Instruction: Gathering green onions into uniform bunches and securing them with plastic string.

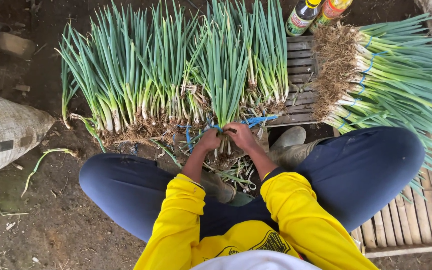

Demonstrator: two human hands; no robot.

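Two hands meet low on one bunch of green onions [224, 75] that stands upright on the dirt floor [61, 220] between the person's knees. The left hand [209, 140] closes its fingers around the white stems, and the right hand [241, 135] pinches a blue string [258, 120] wrapped at the same spot. More tied bunches [131, 80] stand in a row just behind it on the floor. Another pile of onions [401, 80] lies on a slatted wooden pallet [406, 225] at the right, roots facing left. Two bottles [316, 12] stand at the pallet's far edge, and a sack [1, 132] lies at the left.
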